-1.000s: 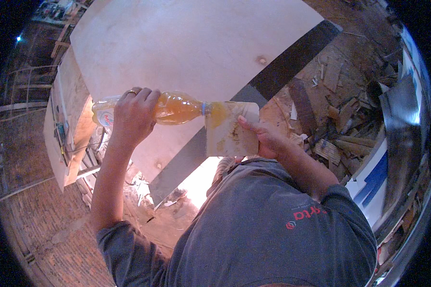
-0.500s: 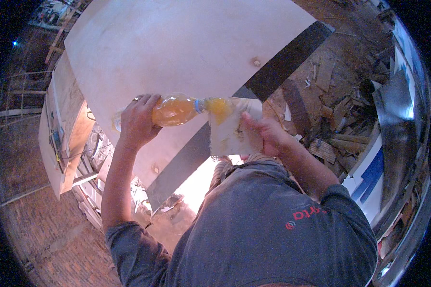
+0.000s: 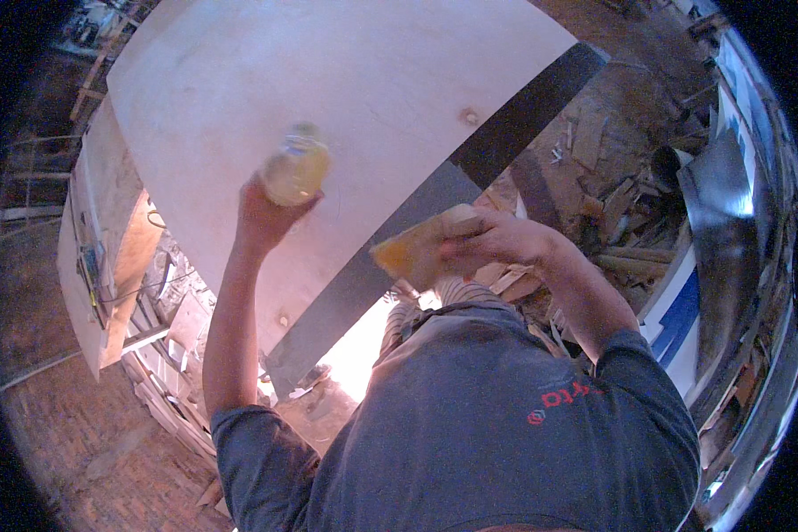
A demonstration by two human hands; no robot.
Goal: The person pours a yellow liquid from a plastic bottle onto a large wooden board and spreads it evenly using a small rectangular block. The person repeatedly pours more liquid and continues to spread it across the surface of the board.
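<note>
My left hand (image 3: 270, 217) is wrapped round a clear plastic bottle (image 3: 298, 170) of yellow-orange liquid, which is blurred by motion and stands roughly upright above the large pale board (image 3: 239, 80). In my right hand (image 3: 501, 238), thumb and fingers pinch a flat, pale spreader plate (image 3: 427, 238). Yellow liquid covers the plate's left end, and the plate is tilted, so part of its face is hidden. It hovers over the dark strip (image 3: 528, 115) running along the board's near edge, apart from the bottle.
Wood scraps and offcuts (image 3: 625, 222) lie heaped on the ground at the right, beside a dark curved sheet (image 3: 727, 204). An upright wooden panel (image 3: 120, 284) stands left of the board. Brick-like flooring (image 3: 106, 443) shows at the lower left.
The bottle was lying sideways with its neck against the spreader; now it is turned up and drawn away to the left. The spreader has tilted and dropped slightly nearer to me.
</note>
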